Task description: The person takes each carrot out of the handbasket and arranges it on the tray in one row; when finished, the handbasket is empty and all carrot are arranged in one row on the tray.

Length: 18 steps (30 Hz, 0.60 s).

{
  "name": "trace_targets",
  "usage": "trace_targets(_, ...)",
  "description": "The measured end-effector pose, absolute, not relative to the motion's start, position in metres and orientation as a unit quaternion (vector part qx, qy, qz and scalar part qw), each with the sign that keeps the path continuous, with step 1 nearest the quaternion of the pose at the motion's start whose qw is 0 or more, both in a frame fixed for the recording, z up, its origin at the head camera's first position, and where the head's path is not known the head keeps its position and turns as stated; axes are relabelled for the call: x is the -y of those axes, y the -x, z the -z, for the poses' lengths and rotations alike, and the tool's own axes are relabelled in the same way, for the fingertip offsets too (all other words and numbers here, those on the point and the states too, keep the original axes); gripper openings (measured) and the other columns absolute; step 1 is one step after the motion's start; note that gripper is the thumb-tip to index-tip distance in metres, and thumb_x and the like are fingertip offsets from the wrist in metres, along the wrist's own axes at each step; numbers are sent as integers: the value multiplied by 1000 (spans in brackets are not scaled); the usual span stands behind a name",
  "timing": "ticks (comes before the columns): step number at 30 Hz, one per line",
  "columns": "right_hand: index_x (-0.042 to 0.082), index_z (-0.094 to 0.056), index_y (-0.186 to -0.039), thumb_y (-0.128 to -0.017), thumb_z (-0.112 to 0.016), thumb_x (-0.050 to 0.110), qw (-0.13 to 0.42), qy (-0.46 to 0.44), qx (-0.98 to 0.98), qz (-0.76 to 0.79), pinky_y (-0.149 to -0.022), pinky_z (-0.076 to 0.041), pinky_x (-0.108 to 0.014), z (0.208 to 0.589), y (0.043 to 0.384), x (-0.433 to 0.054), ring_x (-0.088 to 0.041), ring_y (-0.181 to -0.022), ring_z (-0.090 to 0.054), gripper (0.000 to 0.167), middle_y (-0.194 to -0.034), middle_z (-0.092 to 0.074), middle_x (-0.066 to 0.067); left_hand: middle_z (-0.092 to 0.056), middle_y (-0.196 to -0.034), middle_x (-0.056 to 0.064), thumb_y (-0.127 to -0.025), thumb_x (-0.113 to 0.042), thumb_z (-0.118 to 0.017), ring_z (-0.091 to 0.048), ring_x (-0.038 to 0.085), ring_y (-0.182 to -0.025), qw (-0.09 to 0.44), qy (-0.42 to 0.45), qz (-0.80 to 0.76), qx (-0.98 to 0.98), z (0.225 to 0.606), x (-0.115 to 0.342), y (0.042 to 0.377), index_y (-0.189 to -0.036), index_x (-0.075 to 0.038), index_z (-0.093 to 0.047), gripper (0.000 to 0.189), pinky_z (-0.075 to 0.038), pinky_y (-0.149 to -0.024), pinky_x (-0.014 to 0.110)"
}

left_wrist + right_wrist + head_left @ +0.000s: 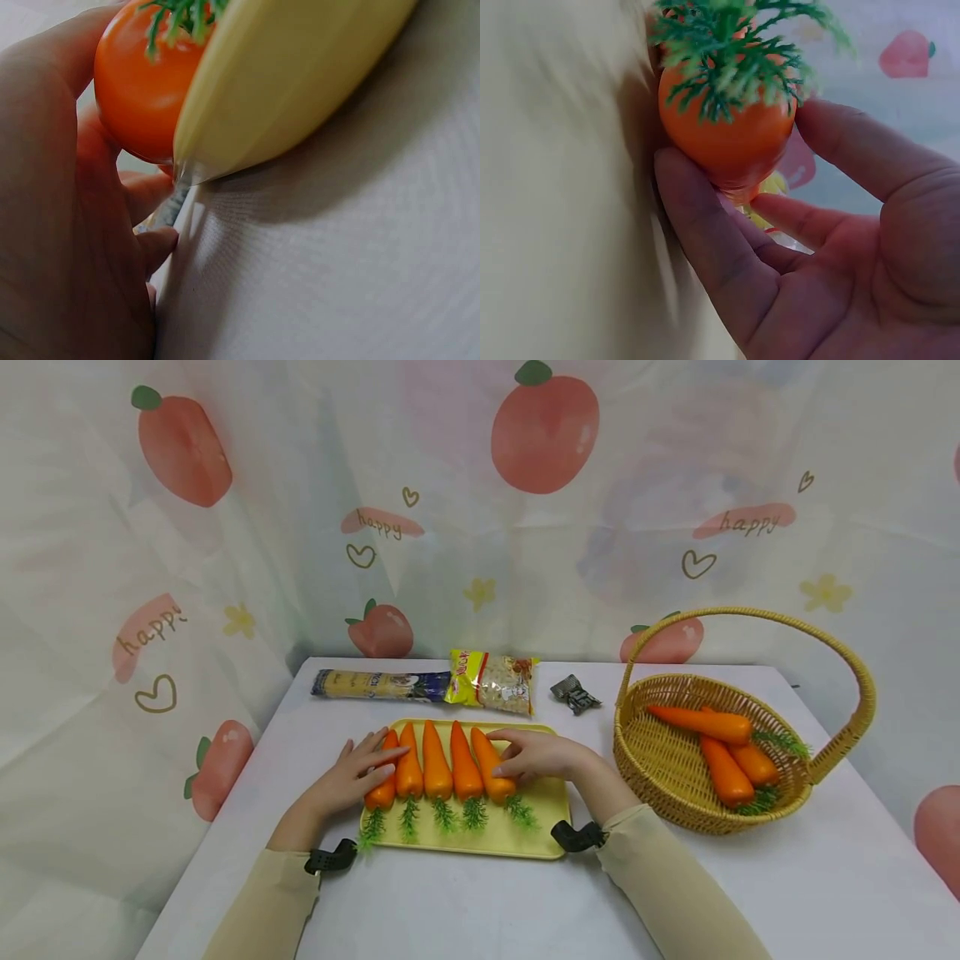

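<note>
Several orange carrots with green tops, the middle one (437, 762) among them, lie in a row on a pale yellow tray (480, 842). My left hand (351, 781) rests on the leftmost carrot (380, 793), its fingers spread; two reach across toward the neighbouring carrot. The left wrist view shows that carrot's rounded orange end (142, 82) beside the tray rim (300, 82). With thumb and fingers, my right hand (542, 754) holds the rightmost carrot (495, 781). In the right wrist view the fingers lie on both sides of its leafy end (727, 135).
To the right stands a woven basket (660, 785) with a tall handle and several carrots (727, 785) inside. Behind the tray lie a long noodle packet (382, 685), a yellow-and-clear food bag (495, 683) and a small dark packet (575, 694). Printed curtains enclose the white table.
</note>
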State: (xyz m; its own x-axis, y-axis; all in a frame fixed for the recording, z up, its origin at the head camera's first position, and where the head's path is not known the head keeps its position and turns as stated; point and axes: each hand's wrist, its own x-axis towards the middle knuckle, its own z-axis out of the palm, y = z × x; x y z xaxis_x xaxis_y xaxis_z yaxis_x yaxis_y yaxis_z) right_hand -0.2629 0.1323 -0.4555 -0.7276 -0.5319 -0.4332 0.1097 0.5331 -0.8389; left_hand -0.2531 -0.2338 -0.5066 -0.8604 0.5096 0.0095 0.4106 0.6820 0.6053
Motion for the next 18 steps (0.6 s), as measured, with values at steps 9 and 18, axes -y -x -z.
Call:
trace_targets(9,24,-37,-153,-87,-77,32,320,139,-838,419,-79,-58,-33,453,264,-127,-19,-89,-67,77,-111,-65,-12,-17,-166,12,-101,-46,-49,-10,42,-153,78,-251,-308,-915,507,234,253,-145,-34,-51,45,7,-121,62)
trace_targets(18,23,-36,-153,-86,-78,33,318,150,-845,404,-72,-58,-33,455,266,-126,-19,-82,-67,80,-108,-67,-10,-17,-166,12,-102,-46,-49,-10,42,-153,77,-251,-308,-915,507,233,253,-146,-34,-50,46,7,-121,62)
